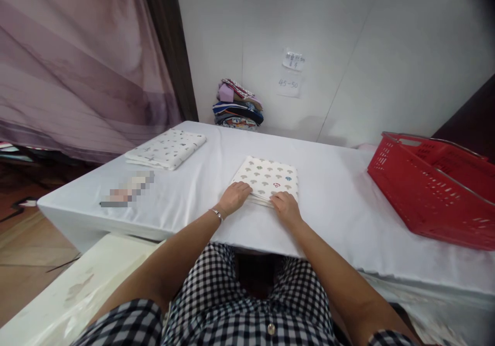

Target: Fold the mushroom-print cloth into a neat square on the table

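A folded white cloth (266,175) with grey mushroom-like prints, and a few red and teal ones, lies flat on the white-covered table (328,196) in front of me. My left hand (235,197), with a bracelet at the wrist, has its fingers closed on the near left corner. At the near right corner, my right hand (286,207) grips the edge with bent fingers. Both thumbs are partly hidden. Several layers show along the near edge between the hands. Another folded white cloth (168,148) with small dark prints rests at the table's far left.
A red plastic basket (421,191) with metal handles stands on the right. Coloured folded fabrics (237,106) are stacked by the wall at the back. A blurred-out object (127,188) lies on the left. Handwritten notes (290,80) are on the wall; a curtain (77,62) hangs left.
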The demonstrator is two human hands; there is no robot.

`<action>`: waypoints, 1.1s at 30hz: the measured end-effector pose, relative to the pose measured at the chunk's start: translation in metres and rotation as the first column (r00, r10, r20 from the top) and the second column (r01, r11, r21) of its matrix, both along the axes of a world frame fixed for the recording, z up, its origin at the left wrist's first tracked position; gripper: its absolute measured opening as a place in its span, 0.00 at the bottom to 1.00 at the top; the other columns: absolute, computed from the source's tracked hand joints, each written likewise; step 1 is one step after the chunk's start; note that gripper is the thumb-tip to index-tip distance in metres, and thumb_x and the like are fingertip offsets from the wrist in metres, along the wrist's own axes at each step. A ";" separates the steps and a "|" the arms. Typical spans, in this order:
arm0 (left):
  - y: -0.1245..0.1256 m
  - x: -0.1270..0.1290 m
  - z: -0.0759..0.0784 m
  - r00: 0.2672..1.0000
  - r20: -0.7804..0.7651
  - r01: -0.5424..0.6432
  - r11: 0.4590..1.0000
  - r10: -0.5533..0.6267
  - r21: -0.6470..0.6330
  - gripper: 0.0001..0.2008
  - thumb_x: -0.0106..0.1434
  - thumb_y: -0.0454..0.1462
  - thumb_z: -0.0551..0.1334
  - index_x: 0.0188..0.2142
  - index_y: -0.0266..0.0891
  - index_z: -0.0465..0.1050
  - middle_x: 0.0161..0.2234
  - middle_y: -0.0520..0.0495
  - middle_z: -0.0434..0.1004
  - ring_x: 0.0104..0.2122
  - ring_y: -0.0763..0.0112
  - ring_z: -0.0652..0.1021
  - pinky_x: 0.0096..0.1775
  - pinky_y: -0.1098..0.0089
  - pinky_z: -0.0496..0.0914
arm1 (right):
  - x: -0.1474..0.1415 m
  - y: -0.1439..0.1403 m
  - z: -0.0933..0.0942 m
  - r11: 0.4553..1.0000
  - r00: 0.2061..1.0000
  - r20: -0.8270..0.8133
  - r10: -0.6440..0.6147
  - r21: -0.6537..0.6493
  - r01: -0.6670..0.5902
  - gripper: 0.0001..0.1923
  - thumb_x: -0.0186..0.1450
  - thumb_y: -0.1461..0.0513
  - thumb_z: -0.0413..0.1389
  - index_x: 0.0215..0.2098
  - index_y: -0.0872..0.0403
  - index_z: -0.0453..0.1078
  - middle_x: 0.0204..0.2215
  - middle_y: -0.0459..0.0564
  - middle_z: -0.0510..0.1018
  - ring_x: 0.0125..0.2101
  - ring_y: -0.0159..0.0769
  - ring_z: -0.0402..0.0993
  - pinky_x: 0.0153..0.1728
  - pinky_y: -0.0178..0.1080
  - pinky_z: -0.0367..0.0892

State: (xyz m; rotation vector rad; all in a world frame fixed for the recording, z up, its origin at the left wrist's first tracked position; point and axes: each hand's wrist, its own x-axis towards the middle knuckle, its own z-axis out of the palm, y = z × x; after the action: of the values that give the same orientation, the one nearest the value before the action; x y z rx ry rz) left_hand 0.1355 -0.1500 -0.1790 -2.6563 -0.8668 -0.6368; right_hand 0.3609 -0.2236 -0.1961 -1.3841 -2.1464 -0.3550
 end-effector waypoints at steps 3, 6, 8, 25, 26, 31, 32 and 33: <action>0.002 -0.007 -0.001 0.999 0.017 -0.029 1.000 0.029 -0.002 0.09 0.64 0.30 0.52 0.37 0.39 0.70 0.35 0.46 0.74 0.35 0.66 0.71 0.36 0.66 0.62 | 0.001 0.000 -0.001 1.000 1.000 0.012 -0.004 -0.016 0.004 0.14 0.69 0.62 0.45 0.38 0.51 0.73 0.34 0.50 0.74 0.34 0.37 0.63 0.35 0.38 0.56; 0.003 -0.011 0.001 0.999 0.038 -0.035 0.999 0.035 -0.001 0.09 0.66 0.33 0.51 0.37 0.39 0.70 0.33 0.47 0.74 0.35 0.67 0.71 0.36 0.66 0.62 | 0.001 0.001 0.002 0.999 1.000 0.021 0.001 -0.036 0.000 0.13 0.68 0.62 0.45 0.38 0.53 0.73 0.35 0.50 0.74 0.34 0.36 0.63 0.35 0.37 0.57; 0.003 -0.012 0.001 0.998 0.053 -0.045 0.999 0.045 -0.001 0.10 0.67 0.34 0.50 0.35 0.39 0.69 0.32 0.47 0.73 0.34 0.67 0.71 0.36 0.66 0.61 | 0.000 0.001 0.003 0.999 1.000 0.028 0.002 -0.045 -0.001 0.13 0.68 0.61 0.46 0.39 0.53 0.72 0.34 0.50 0.73 0.34 0.36 0.63 0.35 0.37 0.57; 0.007 -0.039 -0.013 0.980 0.129 -0.136 0.985 0.149 -0.108 0.08 0.60 0.28 0.52 0.34 0.40 0.65 0.35 0.46 0.73 0.37 0.66 0.71 0.38 0.66 0.66 | -0.004 -0.001 0.007 0.994 0.999 0.028 -0.029 -0.107 0.032 0.14 0.68 0.61 0.46 0.41 0.52 0.73 0.34 0.50 0.71 0.33 0.35 0.61 0.34 0.36 0.55; 0.006 -0.039 -0.013 0.980 0.138 -0.130 0.985 0.145 -0.114 0.08 0.60 0.27 0.52 0.34 0.40 0.65 0.35 0.46 0.73 0.37 0.66 0.71 0.39 0.66 0.66 | -0.005 -0.001 0.007 0.993 0.999 0.029 -0.035 -0.110 0.038 0.13 0.68 0.61 0.46 0.41 0.52 0.73 0.34 0.50 0.71 0.33 0.35 0.61 0.34 0.36 0.55; 0.006 -0.038 -0.013 0.975 0.163 -0.122 0.980 0.148 -0.159 0.11 0.56 0.25 0.52 0.35 0.39 0.66 0.35 0.46 0.74 0.38 0.65 0.71 0.39 0.66 0.66 | -0.014 0.003 0.011 0.993 0.997 0.068 -0.024 -0.117 0.032 0.13 0.68 0.60 0.47 0.40 0.53 0.73 0.34 0.50 0.71 0.34 0.36 0.61 0.35 0.37 0.55; 0.006 -0.038 -0.013 0.975 0.163 -0.127 0.978 0.154 -0.166 0.12 0.56 0.25 0.53 0.36 0.39 0.66 0.36 0.46 0.74 0.38 0.65 0.71 0.40 0.65 0.66 | -0.018 0.004 0.013 0.992 0.997 0.079 -0.020 -0.121 0.029 0.13 0.68 0.60 0.47 0.40 0.53 0.73 0.33 0.50 0.71 0.33 0.36 0.61 0.35 0.37 0.54; 0.005 -0.037 -0.012 0.974 0.162 -0.130 0.977 0.158 -0.170 0.13 0.55 0.25 0.53 0.38 0.39 0.67 0.37 0.46 0.74 0.39 0.64 0.72 0.40 0.65 0.66 | -0.023 0.006 0.015 0.992 0.996 0.089 -0.019 -0.126 0.030 0.13 0.68 0.60 0.47 0.40 0.52 0.73 0.33 0.50 0.71 0.33 0.36 0.61 0.34 0.37 0.54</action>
State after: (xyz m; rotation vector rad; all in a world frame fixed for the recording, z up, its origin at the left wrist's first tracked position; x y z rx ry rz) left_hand 0.0984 -0.1448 -0.1908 -2.6724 -1.1943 -0.8049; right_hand 0.3381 -0.2177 -0.1813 -1.4924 -2.2589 -0.2971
